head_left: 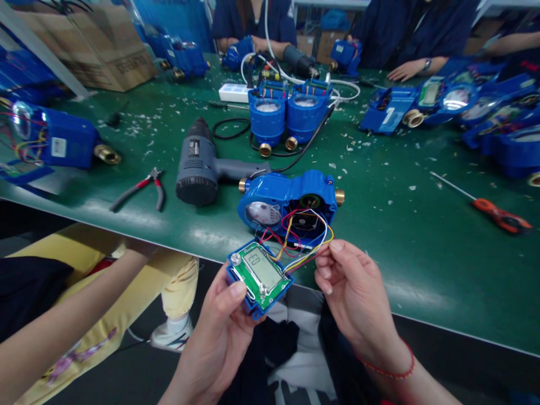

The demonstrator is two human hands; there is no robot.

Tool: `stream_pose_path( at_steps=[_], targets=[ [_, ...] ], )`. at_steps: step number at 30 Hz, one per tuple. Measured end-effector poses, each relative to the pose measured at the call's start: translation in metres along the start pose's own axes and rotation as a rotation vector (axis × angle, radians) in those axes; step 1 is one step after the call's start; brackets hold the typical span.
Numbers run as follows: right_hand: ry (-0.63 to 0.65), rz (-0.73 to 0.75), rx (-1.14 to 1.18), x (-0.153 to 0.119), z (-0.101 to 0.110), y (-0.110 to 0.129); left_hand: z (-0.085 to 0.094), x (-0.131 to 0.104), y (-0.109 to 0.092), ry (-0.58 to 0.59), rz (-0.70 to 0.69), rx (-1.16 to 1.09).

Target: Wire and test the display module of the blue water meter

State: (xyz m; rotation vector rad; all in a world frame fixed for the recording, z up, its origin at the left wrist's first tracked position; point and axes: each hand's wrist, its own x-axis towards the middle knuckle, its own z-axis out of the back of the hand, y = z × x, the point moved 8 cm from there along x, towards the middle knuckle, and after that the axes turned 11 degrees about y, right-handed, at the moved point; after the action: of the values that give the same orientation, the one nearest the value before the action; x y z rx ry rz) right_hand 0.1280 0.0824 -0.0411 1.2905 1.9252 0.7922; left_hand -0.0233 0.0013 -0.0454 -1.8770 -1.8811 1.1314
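Observation:
My left hand [230,320] is closed on a blue-framed circuit board [259,275] whose small display reads something like "E0". Its thumb lies over the frame's near left edge. Red, yellow and white wires [310,256] run from the board into the open housing of a blue water meter [287,197], which rests on the bench with brass fittings at both ends. To the right of the board, my right hand [354,287] has its thumb and forefinger pinched together at the wires. The fingertips partly hide what they grip.
A heat gun [198,169] and red-and-grey pliers [145,188] lie left of the meter. An orange-handled screwdriver [498,214] is at right. More blue meters [268,115] stand behind. Co-workers sit across the green bench [422,270]; another person's arm [80,304] reaches in at left.

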Motion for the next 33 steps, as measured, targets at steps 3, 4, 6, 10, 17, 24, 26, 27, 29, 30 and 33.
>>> stream_pose_path(
  at_steps=[3, 4, 6, 10, 17, 24, 26, 27, 29, 30, 33],
  targets=[
    [0.071, -0.031, -0.008, 0.0, -0.004, -0.005, 0.004, 0.0, 0.0, -0.028, -0.008, -0.009],
    [0.097, -0.039, -0.013, -0.001, -0.006, -0.007, 0.005, 0.0, 0.0, -0.028, -0.009, -0.014],
    [0.137, -0.052, -0.036, -0.002, -0.01, -0.009, 0.004, 0.001, 0.0, -0.016, -0.008, -0.014],
    [0.141, -0.092, -0.079, -0.003, -0.014, -0.013, 0.001, 0.001, -0.001, 0.008, -0.014, 0.024],
    [0.215, -0.18, 0.049, -0.007, -0.019, -0.018, 0.005, 0.003, -0.003, 0.001, -0.027, 0.06],
    [0.27, -0.148, 0.051, -0.01, -0.021, -0.016, 0.002, 0.004, -0.003, 0.029, -0.032, 0.046],
    [0.284, -0.139, 0.066, -0.01, -0.021, -0.015, 0.0, 0.004, -0.003, 0.044, -0.031, 0.042],
    [0.292, -0.136, 0.074, -0.01, -0.021, -0.015, -0.001, 0.003, -0.003, 0.049, -0.032, 0.041],
    [0.307, -0.132, 0.089, -0.01, -0.021, -0.015, -0.002, 0.003, -0.004, 0.054, -0.036, 0.045],
    [0.31, -0.131, 0.093, -0.01, -0.021, -0.015, -0.002, 0.003, -0.004, 0.054, -0.038, 0.047],
    [0.312, -0.133, 0.1, -0.01, -0.02, -0.015, -0.003, 0.002, -0.004, 0.043, -0.049, 0.049]
  ],
)
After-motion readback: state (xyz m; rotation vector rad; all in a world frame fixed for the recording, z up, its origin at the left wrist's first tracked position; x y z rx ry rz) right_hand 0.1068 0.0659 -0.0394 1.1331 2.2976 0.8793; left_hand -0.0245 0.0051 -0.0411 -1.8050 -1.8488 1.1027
